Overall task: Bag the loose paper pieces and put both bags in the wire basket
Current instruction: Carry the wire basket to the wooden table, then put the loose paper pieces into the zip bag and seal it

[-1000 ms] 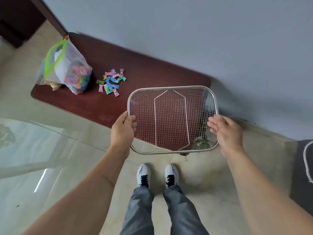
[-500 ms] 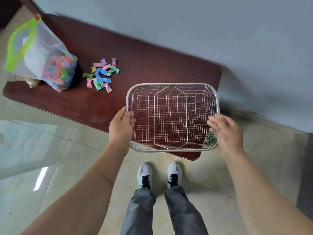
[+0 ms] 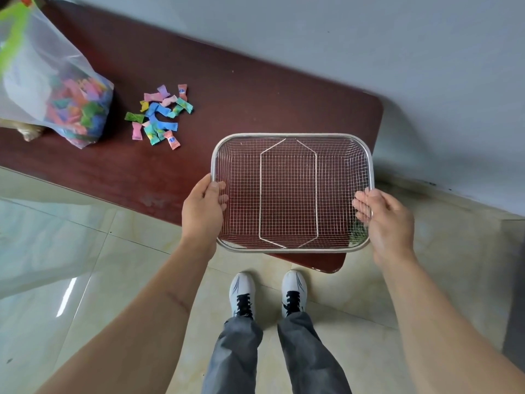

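Observation:
An empty wire basket (image 3: pixel 291 135) sits over the right end of the dark red bench (image 3: pixel 255 89). My left hand (image 3: pixel 203 207) grips its left rim and my right hand (image 3: pixel 382 216) grips its right rim. A heap of several loose coloured paper pieces (image 3: pixel 160 116) lies on the bench to the basket's left. Further left stands a translucent bag (image 3: pixel 51 81) with a green zip top, partly filled with coloured pieces. A second bag is not clearly visible.
A grey wall (image 3: pixel 369 52) runs behind the bench. The floor is glossy beige tile (image 3: pixel 85 280). My shoes (image 3: pixel 267 291) stand just in front of the bench's right end. A brownish object (image 3: pixel 28 132) peeks from under the bag.
The basket has come further onto the bench's right end, held by both hands. The view has shifted, so bag and pieces appear nearer the left edge.

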